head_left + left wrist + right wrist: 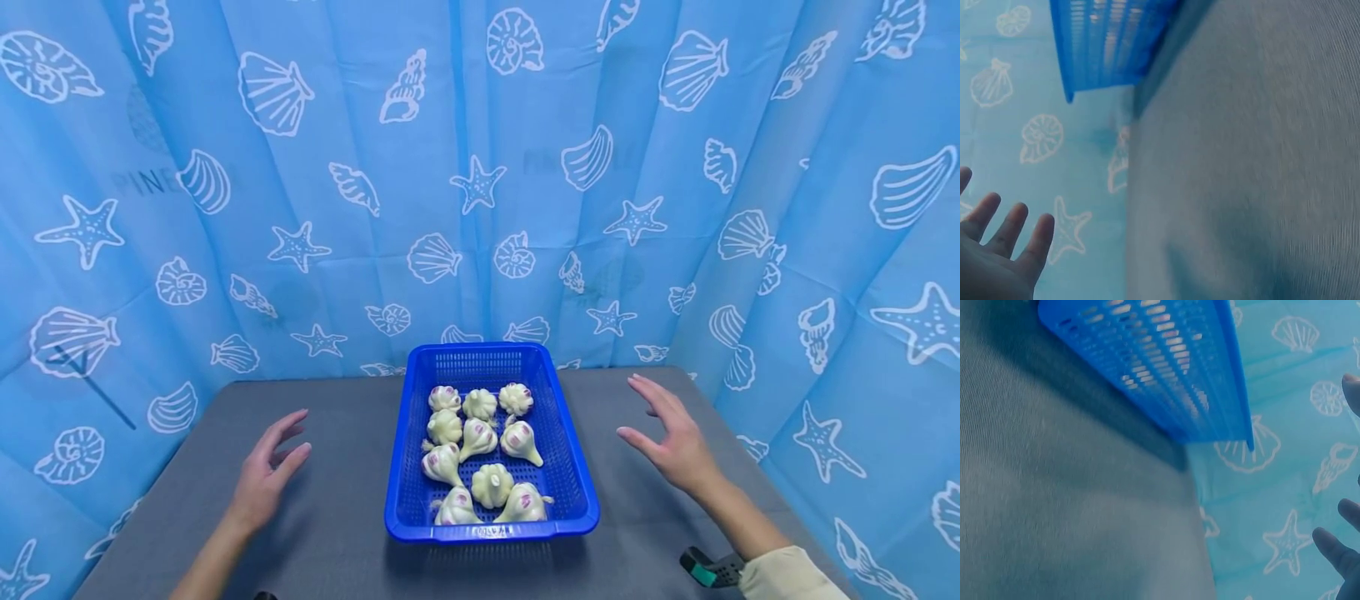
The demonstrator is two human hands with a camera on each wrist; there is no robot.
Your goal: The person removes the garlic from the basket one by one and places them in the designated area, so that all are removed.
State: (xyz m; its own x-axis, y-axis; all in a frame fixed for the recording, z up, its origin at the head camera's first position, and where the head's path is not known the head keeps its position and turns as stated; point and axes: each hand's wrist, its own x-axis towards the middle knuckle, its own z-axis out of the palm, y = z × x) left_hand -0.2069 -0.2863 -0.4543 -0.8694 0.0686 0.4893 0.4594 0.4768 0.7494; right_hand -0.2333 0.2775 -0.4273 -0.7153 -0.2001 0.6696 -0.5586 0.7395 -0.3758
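Note:
A blue plastic basket [581,492] with slotted walls stands on the grey table, between the two hands. Several garlic bulbs [492,485], whitish with purple patches, lie inside it in loose rows. To the basket's left, the left hand [266,471] hovers over the table with relaxed fingers and nothing in it. On the other side the right hand [675,442] is held apart from the basket, its fingers spread and holding nothing. Both wrist views show the basket's side wall [1147,362] beyond the hands, with spread fingers [1038,240] at the lower left of the left wrist view.
A grey cloth-like surface [337,517] covers the table. Blue curtains [480,217] printed with white shells and starfish hang behind it and along both sides. A black strap with a green patch [703,573] sits by the right wrist, near a pale sleeve [787,575].

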